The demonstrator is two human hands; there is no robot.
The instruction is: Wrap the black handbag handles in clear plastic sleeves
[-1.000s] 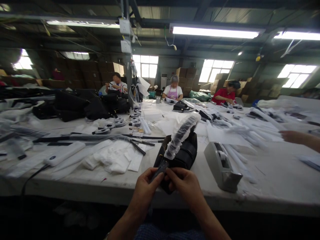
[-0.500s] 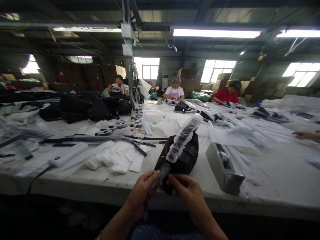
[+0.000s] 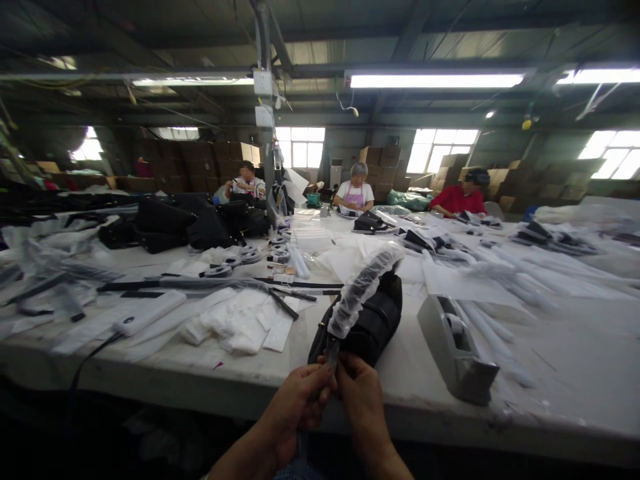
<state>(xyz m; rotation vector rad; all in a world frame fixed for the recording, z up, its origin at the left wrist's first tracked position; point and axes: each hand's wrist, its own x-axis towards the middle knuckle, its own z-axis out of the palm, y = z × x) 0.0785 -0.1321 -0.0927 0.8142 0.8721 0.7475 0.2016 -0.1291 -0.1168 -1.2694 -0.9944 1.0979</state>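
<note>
A black handbag [image 3: 383,320] lies on the table in front of me, at the near edge. Its handle [image 3: 357,297] arches over it, wrapped in crinkled, translucent white film. My left hand [image 3: 303,403] is closed around a dark strap [image 3: 333,350] sleeved in thin clear plastic, just below the wrapped handle. The strap's tail hangs down under that hand. Close beside it, my right hand [image 3: 363,393] has its fingers bent in a pinch against the strap and the bag's near end. Its fingertips are hidden, so what they grip cannot be made out.
A grey tape dispenser [image 3: 457,350] stands right of the bag. Crumpled white wrapping [image 3: 235,320], a white corded device [image 3: 150,313] and plastic-sleeved straps [image 3: 185,285] lie left. Black bags [image 3: 165,223] are heaped behind. Several co-workers [image 3: 356,190] sit across the table.
My two hands have come closer together at the strap, the left moving slightly up and right. The strap now stands more upright. The whole view has shifted a little.
</note>
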